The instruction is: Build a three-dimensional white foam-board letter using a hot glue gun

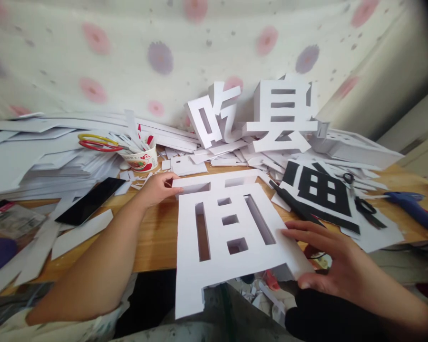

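A white foam-board block character point(214, 263) with several rectangular cut-outs lies across the front edge of the wooden table, its near end jutting out past it. My left hand point(157, 189) pinches its far left corner between thumb and fingers. On the near right side, my right hand point(330, 254) grips the block, fingers on the upper part of the side and thumb lower down. Beyond it stand two more white block characters, a tilted one point(204, 119) and a larger one point(267, 102). Black paper with cut-out shapes point(323, 183) lies to the right.
Scissors point(367, 206) and a blue glue gun point(412, 206) lie at right. At left are a black phone point(91, 200), stacked white boards point(7, 164) and a paper cup point(141, 159) of tools. White scraps point(221, 147) cover the back; more litter the floor.
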The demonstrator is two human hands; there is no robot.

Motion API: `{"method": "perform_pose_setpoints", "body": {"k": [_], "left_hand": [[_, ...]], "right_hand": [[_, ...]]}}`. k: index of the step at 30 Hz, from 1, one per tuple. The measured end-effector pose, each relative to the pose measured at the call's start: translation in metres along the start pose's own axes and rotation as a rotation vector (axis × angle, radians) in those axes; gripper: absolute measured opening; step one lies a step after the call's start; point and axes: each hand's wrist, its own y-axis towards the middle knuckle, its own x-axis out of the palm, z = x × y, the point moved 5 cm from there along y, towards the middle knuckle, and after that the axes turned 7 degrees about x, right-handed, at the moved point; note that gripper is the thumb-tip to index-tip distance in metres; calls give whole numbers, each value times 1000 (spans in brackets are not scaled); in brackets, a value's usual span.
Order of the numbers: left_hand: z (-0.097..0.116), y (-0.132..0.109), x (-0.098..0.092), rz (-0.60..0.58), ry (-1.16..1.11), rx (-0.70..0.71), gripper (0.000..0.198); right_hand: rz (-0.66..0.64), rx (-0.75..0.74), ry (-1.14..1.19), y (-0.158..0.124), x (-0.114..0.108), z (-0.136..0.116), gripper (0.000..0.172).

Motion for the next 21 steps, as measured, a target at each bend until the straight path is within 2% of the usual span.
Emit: {"method": "perform_pose_setpoints", "body": {"k": [7,14,21], "left_hand": [[0,0,-4,-39,-29,-1,39],[-1,0,-5,-49,-35,-17,39],[0,1,-5,-53,-42,-5,36]], "right_hand": [[-6,11,66,3,-4,-12,65],[-56,34,38,1,-2,-11,65],[-7,-57,-60,0,-9,-21,63]]}}
